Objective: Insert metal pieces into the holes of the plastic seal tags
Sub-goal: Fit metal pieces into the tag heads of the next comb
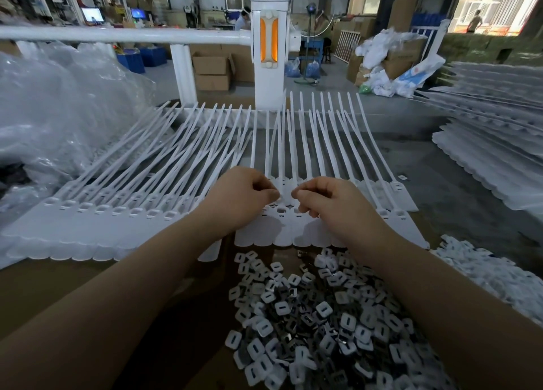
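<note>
Here, at the centre of the frame, your left hand (244, 195) and right hand (326, 200) hover with fingers curled over the row of white seal tags (282, 231), fingertips pinched together, possibly on a small piece, though it is too small to tell. The heap of metal pieces (317, 322) lies below, lower centre.

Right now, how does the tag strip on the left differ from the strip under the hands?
The left tag strip lies untouched, its tails fanned at a slant; the middle tag strip has both hands over it and straighter tails. The left strip's holes show in a full row; the hands hide most of the middle strip's. Both are white.
</note>
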`<state>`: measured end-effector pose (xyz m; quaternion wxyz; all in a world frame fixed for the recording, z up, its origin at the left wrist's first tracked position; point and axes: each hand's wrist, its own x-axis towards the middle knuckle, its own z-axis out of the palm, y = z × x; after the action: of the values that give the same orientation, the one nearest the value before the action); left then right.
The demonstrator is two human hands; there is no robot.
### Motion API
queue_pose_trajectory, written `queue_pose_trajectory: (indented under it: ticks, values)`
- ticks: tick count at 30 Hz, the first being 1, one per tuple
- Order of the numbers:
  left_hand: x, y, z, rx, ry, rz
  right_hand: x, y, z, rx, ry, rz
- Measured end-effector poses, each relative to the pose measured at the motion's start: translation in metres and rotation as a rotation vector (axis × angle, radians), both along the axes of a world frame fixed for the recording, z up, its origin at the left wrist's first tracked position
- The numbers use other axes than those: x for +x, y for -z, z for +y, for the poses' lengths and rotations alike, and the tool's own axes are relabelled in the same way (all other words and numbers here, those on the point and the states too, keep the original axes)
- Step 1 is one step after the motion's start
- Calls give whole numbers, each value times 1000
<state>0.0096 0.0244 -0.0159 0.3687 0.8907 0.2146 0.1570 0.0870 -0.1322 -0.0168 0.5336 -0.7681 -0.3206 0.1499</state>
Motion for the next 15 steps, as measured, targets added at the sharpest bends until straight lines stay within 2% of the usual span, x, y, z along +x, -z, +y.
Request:
queue_pose_trajectory:
  ticks: [7, 15]
  values:
    - [8, 5, -4, 216, 21, 98, 0, 0, 0, -13, 7, -11]
    - [9, 3, 1, 243, 73, 89, 0, 0, 0, -13, 4, -4]
